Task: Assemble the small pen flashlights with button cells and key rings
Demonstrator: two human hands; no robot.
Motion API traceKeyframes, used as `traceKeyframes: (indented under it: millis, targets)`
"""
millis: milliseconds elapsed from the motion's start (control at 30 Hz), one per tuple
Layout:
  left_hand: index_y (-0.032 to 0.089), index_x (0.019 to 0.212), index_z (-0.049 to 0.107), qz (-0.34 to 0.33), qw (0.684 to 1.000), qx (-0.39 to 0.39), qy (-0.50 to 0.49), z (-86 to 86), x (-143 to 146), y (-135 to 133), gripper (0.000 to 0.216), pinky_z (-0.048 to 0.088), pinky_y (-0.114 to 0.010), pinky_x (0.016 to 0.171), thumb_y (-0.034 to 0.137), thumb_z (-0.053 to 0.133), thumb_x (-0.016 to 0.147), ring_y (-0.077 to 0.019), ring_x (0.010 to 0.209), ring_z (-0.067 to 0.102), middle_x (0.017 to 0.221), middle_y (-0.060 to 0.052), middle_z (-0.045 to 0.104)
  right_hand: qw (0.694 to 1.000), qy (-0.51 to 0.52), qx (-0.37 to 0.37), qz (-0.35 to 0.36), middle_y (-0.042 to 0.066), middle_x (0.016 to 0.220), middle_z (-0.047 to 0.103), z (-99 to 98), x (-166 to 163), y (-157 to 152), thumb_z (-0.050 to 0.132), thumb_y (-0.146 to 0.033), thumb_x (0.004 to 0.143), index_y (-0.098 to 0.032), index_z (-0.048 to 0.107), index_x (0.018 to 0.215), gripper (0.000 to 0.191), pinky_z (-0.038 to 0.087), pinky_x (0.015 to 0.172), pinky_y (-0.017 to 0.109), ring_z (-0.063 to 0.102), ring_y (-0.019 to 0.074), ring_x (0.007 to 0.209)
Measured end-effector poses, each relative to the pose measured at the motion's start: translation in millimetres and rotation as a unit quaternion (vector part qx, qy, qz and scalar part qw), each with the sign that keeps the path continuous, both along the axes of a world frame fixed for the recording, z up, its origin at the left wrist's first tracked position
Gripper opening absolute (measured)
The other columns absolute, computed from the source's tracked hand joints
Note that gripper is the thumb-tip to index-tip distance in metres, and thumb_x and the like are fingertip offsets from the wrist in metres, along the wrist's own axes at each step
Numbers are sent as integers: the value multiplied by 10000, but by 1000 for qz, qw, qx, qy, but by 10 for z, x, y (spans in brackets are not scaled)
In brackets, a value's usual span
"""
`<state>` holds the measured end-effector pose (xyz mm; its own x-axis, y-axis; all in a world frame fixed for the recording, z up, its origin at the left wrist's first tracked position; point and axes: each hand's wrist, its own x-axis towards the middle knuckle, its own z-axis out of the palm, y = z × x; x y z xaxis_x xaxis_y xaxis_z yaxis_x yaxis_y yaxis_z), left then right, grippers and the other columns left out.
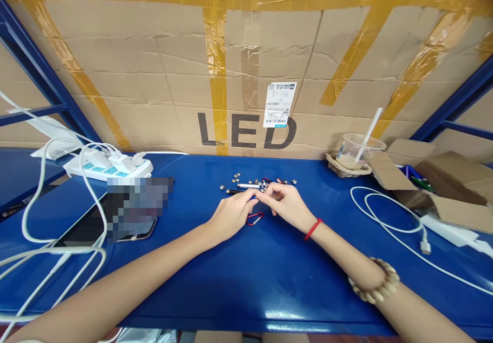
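Note:
My left hand (232, 213) and my right hand (285, 203) meet over the middle of a blue table (246, 281), fingers pinched together on a small dark pen-like keychain light (254, 195). A red carabiner clip (254, 218) lies just under my left hand. Beyond the hands lie a silver tube (248, 185), another dark tube (234, 191) and several small button cells (234, 177) scattered on the table. A red string and a bead bracelet circle my right wrist and forearm.
A white power strip (110, 167) with plugs and white cables sits at back left, a phone and tablet (127, 214) beside it. A plastic cup with straw (358, 153), open cardboard boxes (435, 184) and a white cable (389, 220) are at right. Taped cardboard forms the back wall.

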<state>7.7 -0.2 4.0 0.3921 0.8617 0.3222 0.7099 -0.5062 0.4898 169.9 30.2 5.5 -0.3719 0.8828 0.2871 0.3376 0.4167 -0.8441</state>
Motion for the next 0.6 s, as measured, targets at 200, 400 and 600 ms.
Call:
traceKeyframes:
  millis: [200, 400, 600]
  targets:
    - [202, 854, 495, 10, 1000, 19, 18, -5, 5, 6, 209, 386, -216, 616, 228, 289, 882, -139, 697, 559, 747, 5, 582, 1000, -1, -11, 4, -60, 381, 429, 21, -9, -24, 535, -447, 734, -171, 467, 552, 338, 276, 368, 172, 393, 54, 338]
    - [218, 971, 480, -2, 1000, 23, 9, 0, 3, -8, 218, 402, -206, 660, 221, 279, 886, -124, 740, 567, 835, 5, 602, 994, 63, -83, 37, -42, 436, 474, 7, -35, 9, 493, -497, 742, -158, 479, 530, 400, 298, 342, 175, 403, 47, 320]
    - [216, 971, 476, -20, 999, 22, 42, 21, 6, -27, 224, 401, -218, 644, 235, 269, 887, -134, 739, 568, 848, 0, 608, 940, 212, -264, 39, -101, 354, 238, 80, -54, 12, 472, -564, 721, -191, 247, 453, 511, 242, 304, 175, 355, 44, 246]
